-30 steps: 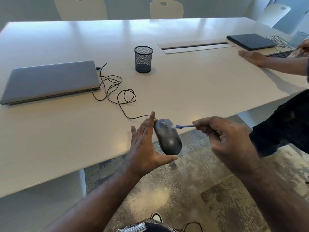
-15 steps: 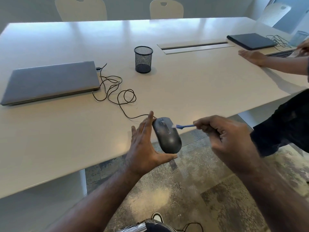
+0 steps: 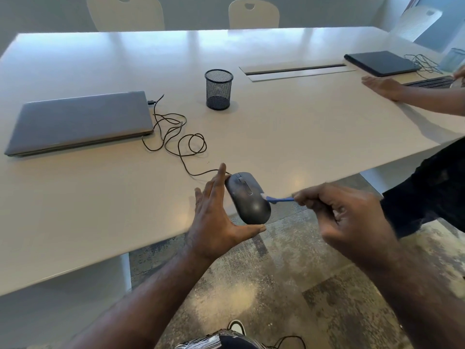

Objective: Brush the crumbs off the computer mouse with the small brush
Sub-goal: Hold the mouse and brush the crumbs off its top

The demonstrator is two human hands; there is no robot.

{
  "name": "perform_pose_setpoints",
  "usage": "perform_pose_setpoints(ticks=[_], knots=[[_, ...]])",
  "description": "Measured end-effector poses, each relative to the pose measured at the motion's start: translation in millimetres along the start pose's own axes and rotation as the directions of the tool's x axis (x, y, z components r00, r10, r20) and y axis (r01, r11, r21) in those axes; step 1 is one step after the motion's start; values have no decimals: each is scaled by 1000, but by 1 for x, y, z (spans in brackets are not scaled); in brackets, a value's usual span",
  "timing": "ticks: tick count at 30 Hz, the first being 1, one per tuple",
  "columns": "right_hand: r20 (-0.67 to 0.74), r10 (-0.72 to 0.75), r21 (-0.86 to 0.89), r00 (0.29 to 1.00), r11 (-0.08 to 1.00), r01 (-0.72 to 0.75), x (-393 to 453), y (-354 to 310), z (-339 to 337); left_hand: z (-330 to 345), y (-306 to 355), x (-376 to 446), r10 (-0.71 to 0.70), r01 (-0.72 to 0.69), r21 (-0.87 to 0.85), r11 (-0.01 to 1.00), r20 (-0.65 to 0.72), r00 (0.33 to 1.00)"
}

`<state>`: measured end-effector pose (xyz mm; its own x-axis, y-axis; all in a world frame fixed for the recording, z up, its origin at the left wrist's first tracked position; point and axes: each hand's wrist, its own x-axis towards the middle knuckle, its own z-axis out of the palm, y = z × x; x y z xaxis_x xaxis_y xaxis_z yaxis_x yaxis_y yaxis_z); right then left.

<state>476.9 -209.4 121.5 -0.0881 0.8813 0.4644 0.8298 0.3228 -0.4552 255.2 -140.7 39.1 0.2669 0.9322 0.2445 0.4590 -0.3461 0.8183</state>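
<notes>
The left hand clasps the computer mouse past the table's near edge, letting crumbs drop floorward, while the right hand pinches the small brush against its flank.

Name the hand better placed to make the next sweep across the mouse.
Right. The right hand already pinches the small brush, its bristles at the right flank of the mouse. The left hand is occupied holding the mouse up off the table.
</notes>
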Motion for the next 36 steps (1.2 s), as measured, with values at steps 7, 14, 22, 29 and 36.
perform_pose_setpoints(ticks=[7, 14, 22, 29, 36], knots=[[19, -36, 103, 999, 994, 34, -9, -4, -1, -1, -6, -2, -12, 13, 58, 998, -6, 1000], [23, -48, -46, 999, 998, 49, 11, -19, 8, 12, 1, -6, 93, -109, 176, 978, 97, 991], [342, -109, -210, 933, 959, 189, 22, -33, 7, 9, -2, -6, 88, -112, 221, 969, 117, 989], [383, -156, -123, 911, 968, 217, 27, -33, -11, 9, -5, -9, 79, -113, 267, 957, 133, 988], [350, -75, -218, 934, 963, 159, 26, -40, 1, 13, 0, -8, 92, -133, 266, 955, 160, 983]])
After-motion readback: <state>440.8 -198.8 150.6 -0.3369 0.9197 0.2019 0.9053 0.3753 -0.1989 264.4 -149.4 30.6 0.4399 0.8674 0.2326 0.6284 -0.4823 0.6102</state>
